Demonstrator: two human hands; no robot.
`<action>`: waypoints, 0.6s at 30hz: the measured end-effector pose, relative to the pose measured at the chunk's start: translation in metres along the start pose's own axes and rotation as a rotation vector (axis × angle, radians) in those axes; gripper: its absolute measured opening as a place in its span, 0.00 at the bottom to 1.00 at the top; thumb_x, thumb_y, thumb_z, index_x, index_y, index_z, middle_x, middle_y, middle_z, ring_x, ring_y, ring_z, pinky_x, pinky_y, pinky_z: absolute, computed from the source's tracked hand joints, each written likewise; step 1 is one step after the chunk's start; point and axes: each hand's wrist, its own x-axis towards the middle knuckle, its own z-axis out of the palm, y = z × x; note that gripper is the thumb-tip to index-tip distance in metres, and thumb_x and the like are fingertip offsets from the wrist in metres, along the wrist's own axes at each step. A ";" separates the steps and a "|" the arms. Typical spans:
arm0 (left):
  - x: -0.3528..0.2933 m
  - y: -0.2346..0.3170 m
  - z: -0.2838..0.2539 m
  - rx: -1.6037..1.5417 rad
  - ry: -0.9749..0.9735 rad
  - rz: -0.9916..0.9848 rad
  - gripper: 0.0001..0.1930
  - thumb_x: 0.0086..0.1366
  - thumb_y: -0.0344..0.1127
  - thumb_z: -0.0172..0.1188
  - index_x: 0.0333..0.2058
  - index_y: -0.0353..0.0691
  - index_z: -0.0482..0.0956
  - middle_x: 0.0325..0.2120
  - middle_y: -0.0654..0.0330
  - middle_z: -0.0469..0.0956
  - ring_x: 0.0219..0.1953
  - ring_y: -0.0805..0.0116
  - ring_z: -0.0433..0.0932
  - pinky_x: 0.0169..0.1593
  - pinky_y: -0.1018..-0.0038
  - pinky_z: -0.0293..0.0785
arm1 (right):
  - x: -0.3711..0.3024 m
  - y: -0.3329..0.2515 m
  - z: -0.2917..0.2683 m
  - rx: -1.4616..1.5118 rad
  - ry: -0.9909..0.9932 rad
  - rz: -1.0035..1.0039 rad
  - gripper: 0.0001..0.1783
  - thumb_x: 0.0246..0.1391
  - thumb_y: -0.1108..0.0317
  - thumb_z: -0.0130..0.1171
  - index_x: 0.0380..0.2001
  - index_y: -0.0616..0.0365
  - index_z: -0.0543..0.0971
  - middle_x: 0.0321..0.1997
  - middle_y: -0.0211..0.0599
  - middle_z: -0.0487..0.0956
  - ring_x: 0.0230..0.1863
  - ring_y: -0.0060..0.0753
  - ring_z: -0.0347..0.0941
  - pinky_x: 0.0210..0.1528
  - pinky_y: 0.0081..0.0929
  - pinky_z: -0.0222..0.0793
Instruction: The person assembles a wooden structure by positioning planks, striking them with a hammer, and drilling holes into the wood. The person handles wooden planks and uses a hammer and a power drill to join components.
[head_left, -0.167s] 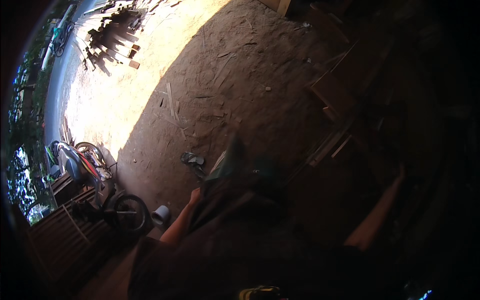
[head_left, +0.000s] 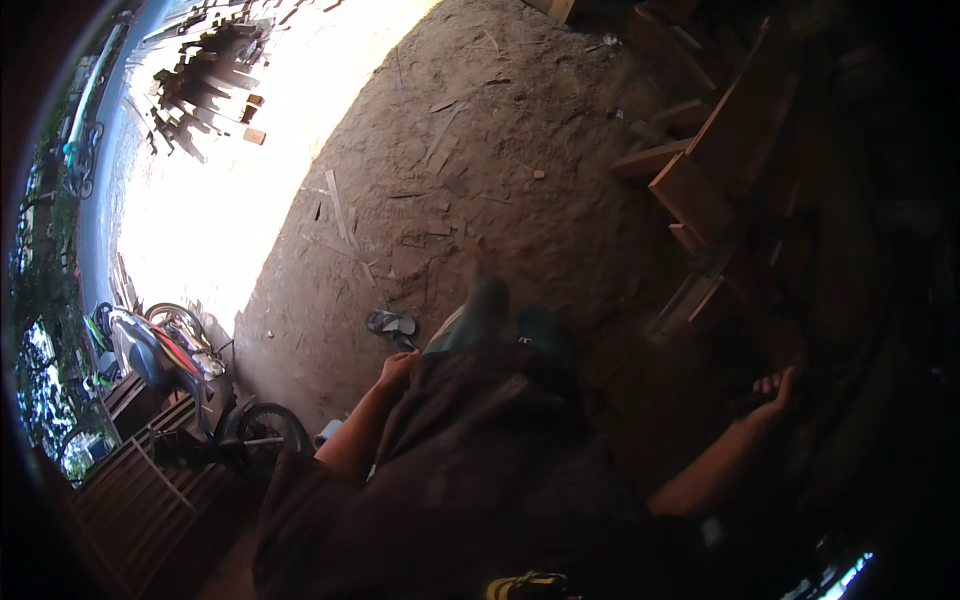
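My left hand (head_left: 399,370) hangs beside the hem of my dark shirt (head_left: 470,430), its fingers curled in and nothing visible in them. Out to the right, my right hand (head_left: 774,392) is held away from my body with its fingers bent inward. A dark shape lies by those fingers, too dim to name. Below the shirt hem show my legs in green trousers (head_left: 485,312). Just beyond my left hand, a pair of sandals (head_left: 390,325) lies on the dirt floor (head_left: 400,240).
Wooden boards and furniture parts (head_left: 690,200) stand at the right. A motorcycle (head_left: 160,350) is parked at the left beside a slatted wooden piece (head_left: 130,510), with a white pail (head_left: 328,430) near its wheel. Stacked timber (head_left: 210,80) lies in sunlight; scraps (head_left: 340,205) litter the ground.
The view has shifted slightly and brightened. My right hand has come nearer and its curled fingers now show. My left hand sits slightly farther forward.
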 end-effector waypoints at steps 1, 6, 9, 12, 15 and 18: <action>0.004 0.045 0.009 0.051 -0.042 -0.002 0.23 0.76 0.49 0.69 0.55 0.34 0.84 0.39 0.57 0.87 0.36 0.64 0.85 0.40 0.68 0.82 | -0.036 -0.007 0.027 -0.036 0.037 0.000 0.17 0.69 0.52 0.71 0.49 0.50 0.81 0.30 0.19 0.67 0.30 0.17 0.65 0.33 0.23 0.65; 0.035 0.207 -0.034 -0.054 -0.047 0.205 0.27 0.77 0.53 0.65 0.61 0.36 0.80 0.55 0.52 0.83 0.57 0.57 0.84 0.58 0.57 0.81 | -0.150 0.005 0.131 -0.053 0.001 0.205 0.19 0.72 0.50 0.68 0.50 0.52 0.79 0.28 0.20 0.65 0.25 0.18 0.64 0.34 0.28 0.70; 0.040 0.297 -0.041 -0.090 -0.026 0.372 0.22 0.79 0.52 0.64 0.56 0.38 0.83 0.48 0.56 0.86 0.50 0.62 0.86 0.53 0.61 0.82 | -0.193 0.017 0.198 -0.194 -0.093 0.245 0.19 0.74 0.50 0.66 0.47 0.57 0.78 0.26 0.21 0.64 0.21 0.19 0.63 0.27 0.27 0.69; 0.050 0.340 -0.044 -0.067 -0.029 0.441 0.21 0.79 0.51 0.63 0.56 0.38 0.83 0.48 0.56 0.86 0.49 0.61 0.86 0.53 0.61 0.82 | -0.210 0.042 0.256 -0.275 -0.342 0.276 0.19 0.73 0.53 0.67 0.47 0.59 0.79 0.28 0.25 0.69 0.23 0.19 0.66 0.27 0.26 0.69; 0.071 0.346 -0.045 -0.031 -0.035 0.377 0.23 0.79 0.52 0.63 0.57 0.37 0.82 0.48 0.55 0.86 0.50 0.60 0.86 0.53 0.60 0.82 | -0.206 0.064 0.315 -0.571 -0.544 0.297 0.19 0.72 0.55 0.69 0.48 0.61 0.80 0.32 0.29 0.75 0.25 0.18 0.69 0.27 0.25 0.69; 0.087 0.318 -0.041 0.050 -0.028 0.215 0.26 0.78 0.54 0.64 0.58 0.36 0.81 0.48 0.54 0.85 0.51 0.60 0.86 0.54 0.60 0.82 | -0.194 0.112 0.357 -0.701 -0.723 0.428 0.20 0.71 0.55 0.70 0.49 0.64 0.81 0.37 0.34 0.81 0.29 0.22 0.74 0.32 0.29 0.74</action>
